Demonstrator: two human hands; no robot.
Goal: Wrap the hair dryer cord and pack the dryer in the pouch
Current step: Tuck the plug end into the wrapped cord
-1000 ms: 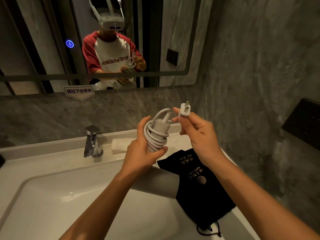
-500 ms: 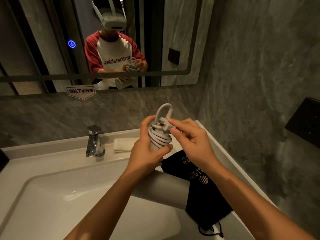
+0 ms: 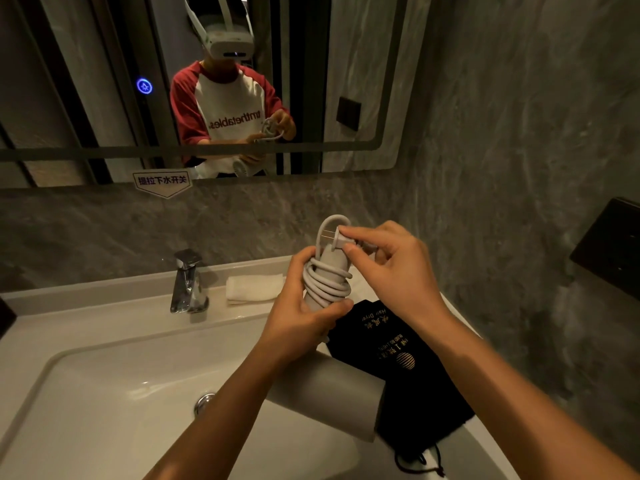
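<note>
I hold a white hair dryer (image 3: 332,393) above the sink, handle up and barrel pointing down to the right. Its white cord (image 3: 327,284) is coiled in several turns around the handle. My left hand (image 3: 301,317) grips the handle over the coils. My right hand (image 3: 391,271) pinches the plug (image 3: 337,239) at the top of the handle, prongs pointing left under a small loop of cord. The black drawstring pouch (image 3: 398,362) with gold lettering lies flat on the counter to the right, partly hidden by the dryer barrel.
A white basin (image 3: 104,403) with a chrome faucet (image 3: 188,282) fills the lower left. A folded white towel (image 3: 254,289) lies behind the dryer. A mirror (image 3: 104,98) hangs on the far wall. A grey stone wall with a black box (image 3: 613,244) stands at the right.
My right hand brought the plug from up in the air down to the top of the wrapped handle and now presses it there. My left hand has kept its grip.
</note>
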